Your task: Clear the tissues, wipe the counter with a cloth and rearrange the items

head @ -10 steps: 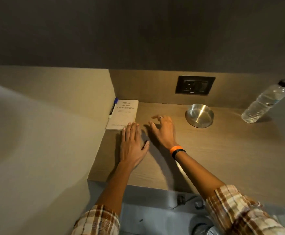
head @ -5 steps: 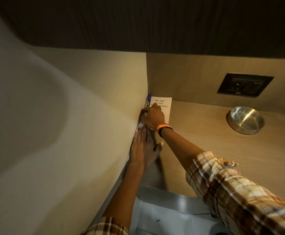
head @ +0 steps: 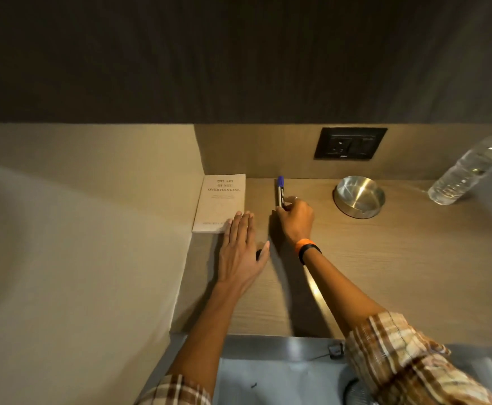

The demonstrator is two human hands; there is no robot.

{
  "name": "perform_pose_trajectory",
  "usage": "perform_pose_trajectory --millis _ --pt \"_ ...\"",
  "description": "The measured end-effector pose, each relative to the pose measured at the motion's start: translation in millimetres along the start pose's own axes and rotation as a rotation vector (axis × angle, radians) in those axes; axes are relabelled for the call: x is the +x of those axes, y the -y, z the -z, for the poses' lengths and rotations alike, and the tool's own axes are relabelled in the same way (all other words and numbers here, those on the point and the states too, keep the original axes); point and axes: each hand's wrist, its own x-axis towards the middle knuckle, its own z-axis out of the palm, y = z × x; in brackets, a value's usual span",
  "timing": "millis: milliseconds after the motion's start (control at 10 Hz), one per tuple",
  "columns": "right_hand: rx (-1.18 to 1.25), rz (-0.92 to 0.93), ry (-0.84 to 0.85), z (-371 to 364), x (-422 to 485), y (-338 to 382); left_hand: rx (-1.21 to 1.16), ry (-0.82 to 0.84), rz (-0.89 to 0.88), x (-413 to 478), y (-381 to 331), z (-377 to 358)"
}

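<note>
A pale book (head: 221, 201) lies in the back left corner of the wooden counter (head: 399, 258). My left hand (head: 243, 249) rests flat on the counter, fingers together, its fingertips touching the book's near right corner. My right hand (head: 295, 219) is closed on the lower end of a blue-capped marker (head: 280, 190), which lies on the counter right of the book, cap toward the back wall. A steel bowl (head: 358, 195) sits to the right of the marker. A clear water bottle (head: 469, 171) leans at the far right. No tissues or cloth are in view.
A black wall socket (head: 350, 143) is set in the back panel above the bowl. A side wall (head: 92, 229) closes the counter on the left. Below the counter's front edge is a grey floor (head: 282, 375) with a small dark object.
My right hand took the marker from the corner left of the book and brought it to the right of the book. The left hand stayed flat by the book. The view swung back right.
</note>
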Motion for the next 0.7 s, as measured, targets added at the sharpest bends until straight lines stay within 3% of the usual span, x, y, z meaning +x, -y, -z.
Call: perform_pose_trajectory --millis 400,700 --pt "-0.189 0.023 0.01 13.6 4.3 -19.8 0.024 0.156 -0.059 22.9 -33.6 -32.6" --pt "-0.175 0.018 0.002 33.6 -15.3 -24.5 -0.001 0.055 -0.043 18.8 -38.5 -21.3"
